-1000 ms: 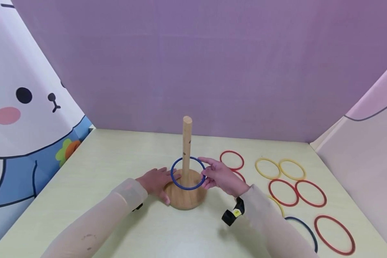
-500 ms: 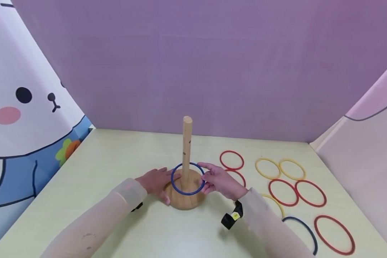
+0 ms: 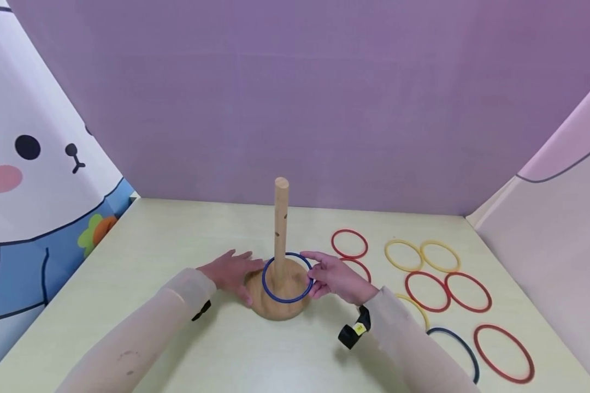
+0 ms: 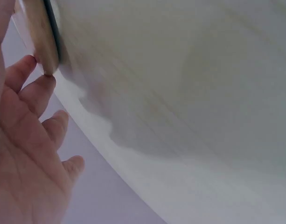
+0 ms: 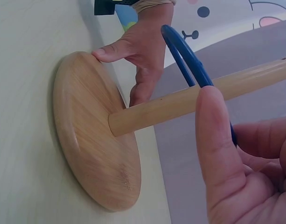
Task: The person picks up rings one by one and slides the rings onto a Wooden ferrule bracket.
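A wooden peg (image 3: 281, 224) stands upright on a round wooden base (image 3: 277, 311) near the middle of the table. Around the peg, a blue ring (image 3: 285, 301) is held above the base; the right wrist view shows the peg (image 5: 156, 109) passing through the ring (image 5: 189, 58). My right hand (image 3: 336, 278) pinches the ring's right side between thumb and fingers. On the left, my left hand (image 3: 231, 273) touches the base's rim with its thumb and fingertips, the fingers spread. In the left wrist view, the fingertips of that hand (image 4: 31, 140) meet the base's edge (image 4: 42, 42).
Several rings lie flat on the table at right: red (image 3: 349, 244), yellow (image 3: 440, 256) and a dark blue one (image 3: 464, 344) partly behind the right forearm. A purple panel (image 3: 295, 109) rises at the back, with a cartoon-printed panel (image 3: 39, 191) at left.
The blue ring has come lower along the peg with my right hand. My left fingers have drawn back slightly toward the base's left rim. The head view has shifted a little.
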`<state>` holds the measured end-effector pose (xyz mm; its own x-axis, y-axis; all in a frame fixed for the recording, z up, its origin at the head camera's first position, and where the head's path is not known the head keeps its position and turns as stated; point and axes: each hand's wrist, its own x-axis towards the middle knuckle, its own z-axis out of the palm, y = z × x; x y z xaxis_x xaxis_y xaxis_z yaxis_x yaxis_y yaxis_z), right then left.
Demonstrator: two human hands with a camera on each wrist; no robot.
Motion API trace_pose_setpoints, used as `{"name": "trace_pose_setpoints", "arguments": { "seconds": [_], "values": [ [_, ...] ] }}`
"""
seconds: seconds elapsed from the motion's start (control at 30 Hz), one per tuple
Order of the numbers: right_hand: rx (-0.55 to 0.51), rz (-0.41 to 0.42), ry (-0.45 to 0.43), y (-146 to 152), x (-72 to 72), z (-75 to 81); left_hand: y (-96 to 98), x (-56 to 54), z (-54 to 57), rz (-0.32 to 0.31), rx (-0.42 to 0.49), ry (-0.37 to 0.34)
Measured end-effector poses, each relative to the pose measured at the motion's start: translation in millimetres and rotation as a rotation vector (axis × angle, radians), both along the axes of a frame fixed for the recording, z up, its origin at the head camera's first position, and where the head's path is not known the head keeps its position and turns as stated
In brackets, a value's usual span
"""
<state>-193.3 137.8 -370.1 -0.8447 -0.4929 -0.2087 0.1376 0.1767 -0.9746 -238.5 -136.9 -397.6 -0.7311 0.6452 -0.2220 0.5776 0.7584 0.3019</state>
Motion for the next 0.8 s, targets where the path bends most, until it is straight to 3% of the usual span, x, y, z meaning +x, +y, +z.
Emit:
{"name": "trace_pose_setpoints", "arguments": {
  "seconds": [0.3,0.57,0.8],
  "values": [
    [0.037,0.037,0.004,-3.4,0.0,-6.7,-1.7,-4.6,-3.8,-0.005,-0.02,0.023],
    [0.079,0.003,0.009,-10.1,-1.6,-15.3,-1.1,-3.6,-3.8,-0.024,-0.034,0.057],
    [0.103,-0.005,-0.006,-15.1,-3.1,-18.5,-2.2,-3.0,-5.5,-0.003,0.03,-0.042]
  ]
}}
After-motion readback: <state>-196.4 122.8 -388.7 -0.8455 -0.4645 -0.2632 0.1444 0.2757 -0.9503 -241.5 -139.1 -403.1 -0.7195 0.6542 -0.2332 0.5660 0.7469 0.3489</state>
